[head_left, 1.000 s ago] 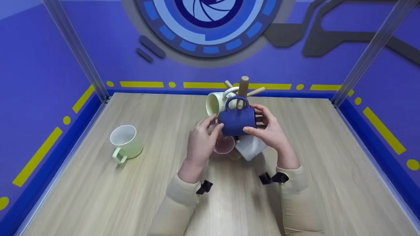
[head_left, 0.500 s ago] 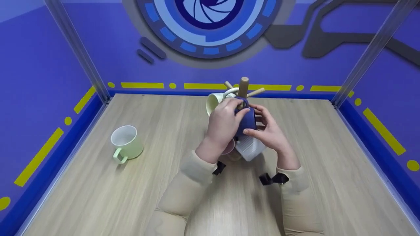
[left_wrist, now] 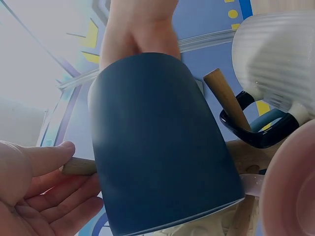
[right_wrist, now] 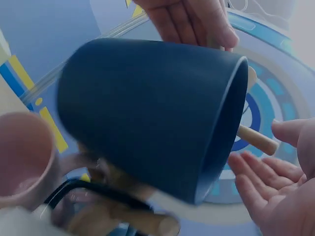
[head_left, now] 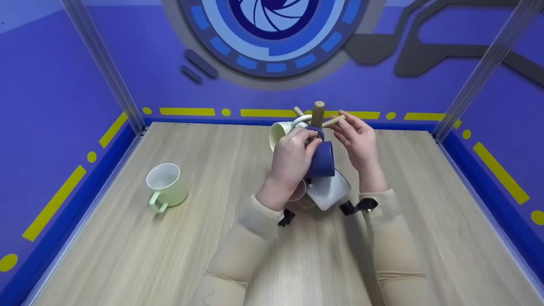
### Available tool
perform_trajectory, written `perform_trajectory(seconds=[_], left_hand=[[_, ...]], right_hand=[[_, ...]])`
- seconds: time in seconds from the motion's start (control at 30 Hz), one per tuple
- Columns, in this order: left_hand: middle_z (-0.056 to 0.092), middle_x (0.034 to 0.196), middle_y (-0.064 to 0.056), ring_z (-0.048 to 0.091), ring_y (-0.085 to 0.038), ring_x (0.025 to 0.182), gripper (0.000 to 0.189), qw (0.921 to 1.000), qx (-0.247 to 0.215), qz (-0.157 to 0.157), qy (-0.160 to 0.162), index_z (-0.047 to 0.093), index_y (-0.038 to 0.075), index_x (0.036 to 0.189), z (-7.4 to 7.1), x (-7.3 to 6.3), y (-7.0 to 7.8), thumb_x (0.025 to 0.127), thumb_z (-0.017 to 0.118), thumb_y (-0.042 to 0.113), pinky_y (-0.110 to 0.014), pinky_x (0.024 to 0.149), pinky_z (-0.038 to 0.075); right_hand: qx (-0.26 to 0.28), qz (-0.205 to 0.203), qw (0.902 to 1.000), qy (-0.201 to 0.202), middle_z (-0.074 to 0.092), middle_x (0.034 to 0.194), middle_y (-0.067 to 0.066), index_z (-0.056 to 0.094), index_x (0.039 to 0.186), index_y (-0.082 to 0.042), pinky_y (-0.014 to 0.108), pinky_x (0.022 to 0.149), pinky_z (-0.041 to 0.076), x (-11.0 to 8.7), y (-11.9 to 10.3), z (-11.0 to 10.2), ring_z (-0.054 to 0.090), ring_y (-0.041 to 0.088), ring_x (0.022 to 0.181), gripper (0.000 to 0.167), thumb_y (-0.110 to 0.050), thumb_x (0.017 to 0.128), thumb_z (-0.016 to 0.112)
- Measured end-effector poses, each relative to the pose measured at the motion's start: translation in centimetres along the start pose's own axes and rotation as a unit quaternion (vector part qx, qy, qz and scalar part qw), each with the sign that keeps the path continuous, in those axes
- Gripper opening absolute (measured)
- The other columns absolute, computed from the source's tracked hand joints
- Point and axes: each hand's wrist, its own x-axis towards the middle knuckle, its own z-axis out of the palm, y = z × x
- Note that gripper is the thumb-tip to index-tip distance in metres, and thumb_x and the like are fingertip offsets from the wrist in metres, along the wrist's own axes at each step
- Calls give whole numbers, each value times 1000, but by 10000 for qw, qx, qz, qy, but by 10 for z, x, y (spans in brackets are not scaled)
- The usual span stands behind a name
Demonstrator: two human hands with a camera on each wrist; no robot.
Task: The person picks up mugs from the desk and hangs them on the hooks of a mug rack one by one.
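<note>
A dark blue mug (head_left: 321, 161) lies sideways at the front of a wooden mug stand (head_left: 318, 112). My left hand (head_left: 289, 159) pinches at its handle (head_left: 319, 134), thumb and fingers close together there. In the left wrist view my left thumb also meets the tip of a wooden peg (left_wrist: 81, 166), beside the blue mug. My right hand (head_left: 359, 140) is off the mug, raised to the right rear peg (head_left: 333, 121); in the right wrist view its thumb and loosely bent fingers stand around that peg's tip (right_wrist: 266, 143).
A cream mug (head_left: 279, 132) hangs at the stand's left. Below are a pink mug (head_left: 298, 191) and a whitish ribbed mug (head_left: 329, 191) with a black handle (left_wrist: 261, 137). A light green mug (head_left: 168, 185) stands on the table (head_left: 204, 246) at left. Blue walls (head_left: 238, 93) enclose the table.
My left hand has moved from the blue mug's left end up to its handle. My right hand has let go of the mug's right end and risen to the right rear peg.
</note>
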Motion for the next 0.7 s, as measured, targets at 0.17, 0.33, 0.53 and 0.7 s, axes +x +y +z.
perform_trajectory(seconds=[0.17,0.33,0.53,0.7], left_hand=[[77,101,-7,75,-18,91,17,10000,-36,21,6,79,5,103,0,-1,-2,93,77,18,-26,84,60],[77,100,-7,75,-18,92,16,9999,-130,-25,-11,79,5,103,-2,0,-3,92,78,17,-26,84,60],[78,104,-7,75,-19,96,17,9984,-359,-399,-174,80,6,106,-10,2,-9,92,78,16,-28,86,60],[78,104,-8,74,-20,98,16,9921,-834,-865,-349,80,6,105,-16,7,-16,92,78,15,-29,89,59]], right_hand=[[531,171,9984,-114,79,102,-2,66,120,-5,22,85,60,10,-1,7,75,10,97,18,-5,102,61],[816,115,9965,-113,79,97,1,67,104,-12,22,83,61,10,3,7,76,11,92,15,-1,103,57],[871,-169,9960,-91,78,98,2,66,103,-8,23,84,61,3,7,6,76,12,95,11,1,100,61],[704,-705,9950,65,78,99,3,68,102,-7,25,85,61,-7,11,8,75,14,97,16,7,95,65]])
